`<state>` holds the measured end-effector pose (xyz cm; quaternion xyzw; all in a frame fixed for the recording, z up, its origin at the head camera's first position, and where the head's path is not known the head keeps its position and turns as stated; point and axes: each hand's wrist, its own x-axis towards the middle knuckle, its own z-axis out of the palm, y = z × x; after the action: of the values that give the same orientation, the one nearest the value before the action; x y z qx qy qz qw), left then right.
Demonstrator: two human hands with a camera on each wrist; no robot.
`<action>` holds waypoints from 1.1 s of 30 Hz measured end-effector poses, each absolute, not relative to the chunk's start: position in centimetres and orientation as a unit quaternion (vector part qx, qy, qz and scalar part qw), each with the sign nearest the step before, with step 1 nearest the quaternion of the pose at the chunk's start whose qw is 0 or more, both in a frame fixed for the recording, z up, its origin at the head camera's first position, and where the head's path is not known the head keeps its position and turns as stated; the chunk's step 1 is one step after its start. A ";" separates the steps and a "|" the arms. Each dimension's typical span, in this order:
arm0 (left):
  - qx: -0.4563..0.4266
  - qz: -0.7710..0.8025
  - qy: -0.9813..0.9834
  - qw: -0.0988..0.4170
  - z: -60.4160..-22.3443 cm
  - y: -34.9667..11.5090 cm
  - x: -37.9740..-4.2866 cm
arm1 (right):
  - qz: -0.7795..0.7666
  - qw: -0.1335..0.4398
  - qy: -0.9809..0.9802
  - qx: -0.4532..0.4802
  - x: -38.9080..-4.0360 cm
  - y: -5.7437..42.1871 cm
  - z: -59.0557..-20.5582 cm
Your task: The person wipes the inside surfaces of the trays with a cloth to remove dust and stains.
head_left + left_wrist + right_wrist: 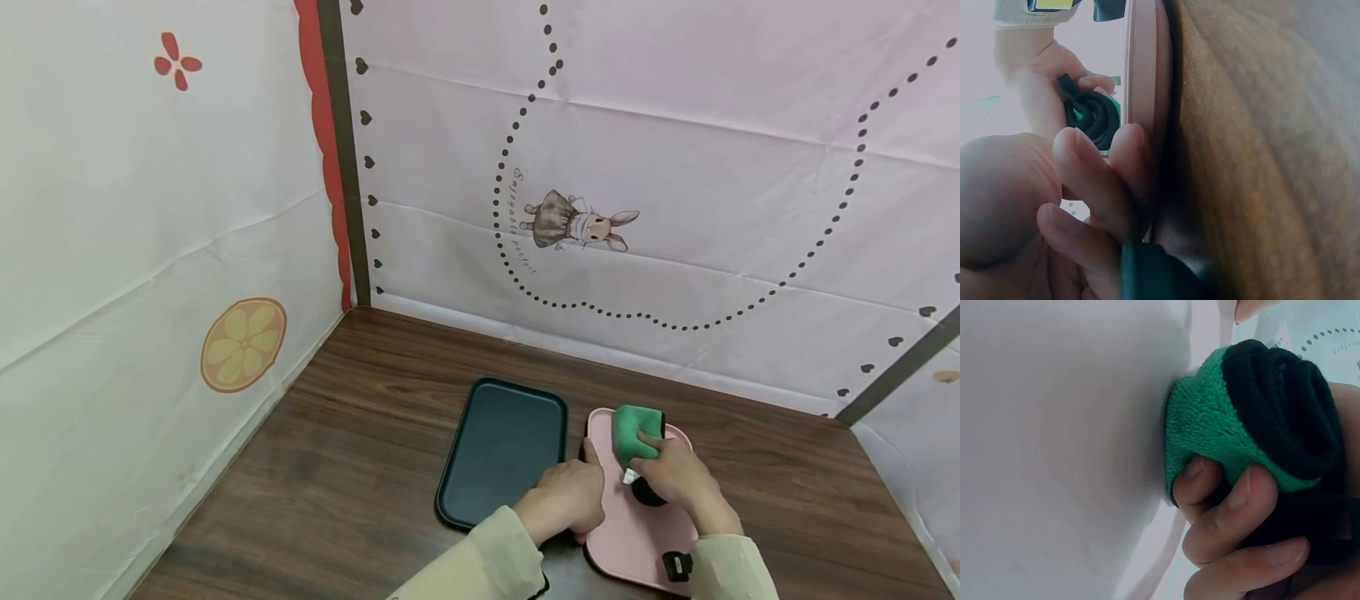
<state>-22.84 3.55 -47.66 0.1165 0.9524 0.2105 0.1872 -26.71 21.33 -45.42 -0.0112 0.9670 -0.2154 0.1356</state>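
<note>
On the pink tray (618, 542), my right hand (678, 475) grips a folded green towel (632, 429) with black edging. In the right wrist view the towel (1204, 419) is bunched in layers, and its lower side touches the pale tray surface. My left hand (570, 496) holds the left edge of the pink tray, one finger stretched along the rim. Its other fingers (1088, 162) look curled by the tray's side wall (1144, 81) in the left wrist view. A white tag (630, 477) shows beside the towel.
To the left lies a dark teal tray (510, 442), close beside the pink one. Both sit on a brown wooden table (322, 467). Printed cloth walls (435, 242) stand behind and to the left. A black strap with a buckle (677, 567) shows by the right wrist.
</note>
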 end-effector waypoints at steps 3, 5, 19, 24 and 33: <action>0.116 0.209 0.953 0.187 -47.6 3.5 -22.8 | -0.211 0.131 0.969 -0.010 -26.7 21.6 -45.5; 0.116 0.207 0.953 0.187 -47.6 3.6 -22.8 | -0.210 0.132 0.969 -0.008 -26.8 21.9 -45.6; 0.117 0.196 0.958 0.174 -47.4 3.5 -22.5 | -0.221 0.132 0.966 -0.010 -26.8 23.3 -45.6; 0.118 0.191 0.960 0.168 -47.5 3.6 -22.5 | -0.221 0.139 0.965 -0.001 -26.7 23.6 -45.4; 0.116 0.193 0.959 0.171 -47.7 3.6 -22.6 | -0.217 0.149 0.965 -0.006 -26.5 24.1 -45.4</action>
<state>-22.60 3.59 -47.68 0.1164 0.9591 0.1930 0.1712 -26.52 24.14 -45.41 -0.0060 0.9647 -0.2169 0.1491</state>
